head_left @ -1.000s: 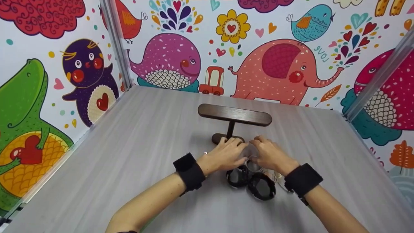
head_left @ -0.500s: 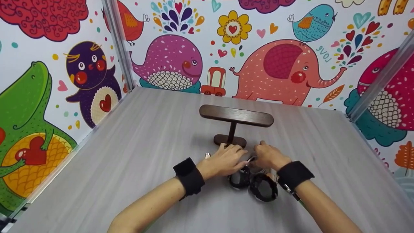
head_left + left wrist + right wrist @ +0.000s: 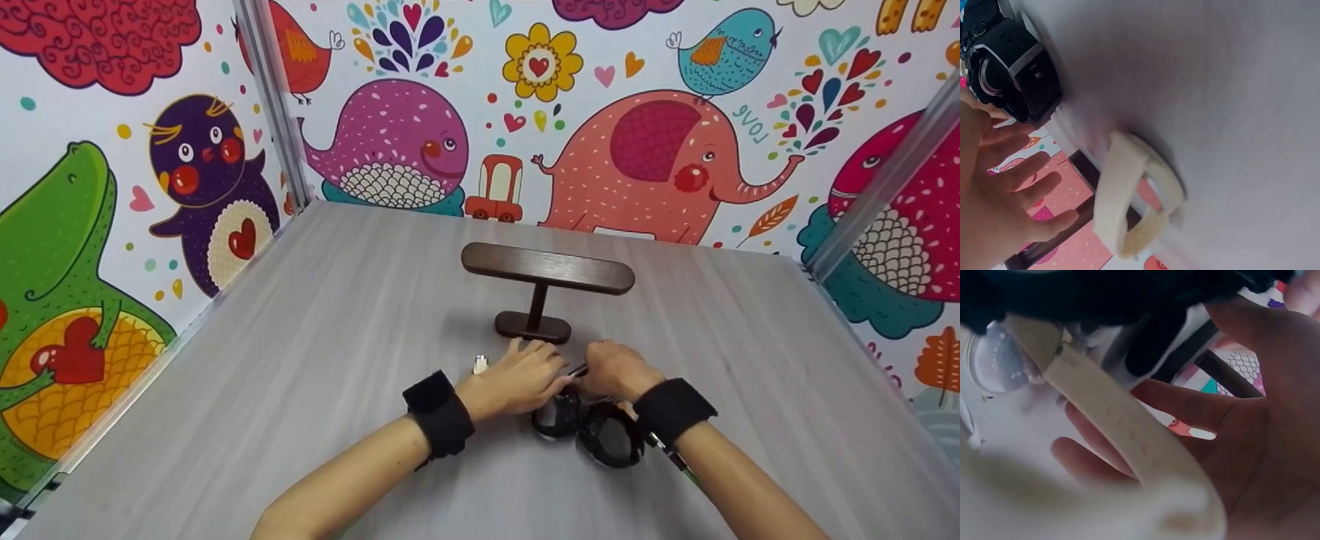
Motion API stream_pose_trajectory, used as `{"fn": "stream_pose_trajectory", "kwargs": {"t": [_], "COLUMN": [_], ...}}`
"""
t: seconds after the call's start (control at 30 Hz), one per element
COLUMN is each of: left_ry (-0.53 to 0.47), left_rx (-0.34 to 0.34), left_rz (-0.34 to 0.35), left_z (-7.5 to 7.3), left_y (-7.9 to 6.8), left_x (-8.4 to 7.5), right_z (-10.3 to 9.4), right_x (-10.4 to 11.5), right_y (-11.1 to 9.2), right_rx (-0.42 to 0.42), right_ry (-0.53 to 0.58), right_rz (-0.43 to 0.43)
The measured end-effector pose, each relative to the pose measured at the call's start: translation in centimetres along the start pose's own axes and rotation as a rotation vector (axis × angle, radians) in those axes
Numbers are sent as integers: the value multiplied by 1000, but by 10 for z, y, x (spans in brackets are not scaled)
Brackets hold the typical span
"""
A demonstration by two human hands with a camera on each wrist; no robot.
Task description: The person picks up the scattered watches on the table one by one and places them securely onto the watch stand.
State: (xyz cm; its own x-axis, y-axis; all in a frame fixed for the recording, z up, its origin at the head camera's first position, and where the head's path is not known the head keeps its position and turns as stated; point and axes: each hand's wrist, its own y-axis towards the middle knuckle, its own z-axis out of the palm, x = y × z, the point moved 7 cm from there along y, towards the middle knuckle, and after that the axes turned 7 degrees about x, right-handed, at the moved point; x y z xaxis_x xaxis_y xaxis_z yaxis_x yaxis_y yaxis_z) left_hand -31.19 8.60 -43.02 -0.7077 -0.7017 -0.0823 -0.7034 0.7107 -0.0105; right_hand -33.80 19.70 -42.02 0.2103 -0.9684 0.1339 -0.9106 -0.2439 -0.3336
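In the head view my left hand (image 3: 517,379) lies low over the table with its fingers spread loosely. Its thumb tip is right at a slim, silver-edged watch (image 3: 577,373), which my right hand (image 3: 619,371) pinches; most of that watch is hidden. Two black watches, one on the left (image 3: 556,417) and one on the right (image 3: 611,436), rest just nearer the person. A cream watch (image 3: 1134,197) lies beside the left hand in the left wrist view, with a black watch (image 3: 1016,73) beyond the fingertips. A cream strap (image 3: 1117,422) crosses before the right fingers in the right wrist view.
Behind the hands stands a dark wooden T-shaped stand (image 3: 547,268) on an oval base. The grey wood-grain table (image 3: 337,300) is bounded by cartoon-printed walls (image 3: 622,165) and metal posts. A round clear-faced watch (image 3: 1013,360) sits beyond the strap in the right wrist view.
My right hand has closed in from a spread pose, shifted slightly left and now pinches the slim watch. My left hand has drawn slightly back toward the person, away from the stand's base.
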Motion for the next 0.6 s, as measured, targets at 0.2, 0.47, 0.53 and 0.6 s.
{"fn": "stream_pose_trajectory", "kwargs": {"t": [0.2,0.47,0.53,0.6], "left_ry": [-10,-77,-86,-91], "left_rx": [3,-32,-53,-71], "left_rz": [-27,-68,-69,-65], "left_z": [-3,-9,-12,-15], "left_y": [-1,-6,-7,-9], "left_x": [5,16,17,17], "right_z": [0,-8,-14,-21], "right_x": [3,1,3,5], "right_y": [0,-3,-6,-10], "right_rx": [-31,-110,-168,-243], "right_ry": [19,142,144,141], "right_rz": [-13,-36,-73,-121]}}
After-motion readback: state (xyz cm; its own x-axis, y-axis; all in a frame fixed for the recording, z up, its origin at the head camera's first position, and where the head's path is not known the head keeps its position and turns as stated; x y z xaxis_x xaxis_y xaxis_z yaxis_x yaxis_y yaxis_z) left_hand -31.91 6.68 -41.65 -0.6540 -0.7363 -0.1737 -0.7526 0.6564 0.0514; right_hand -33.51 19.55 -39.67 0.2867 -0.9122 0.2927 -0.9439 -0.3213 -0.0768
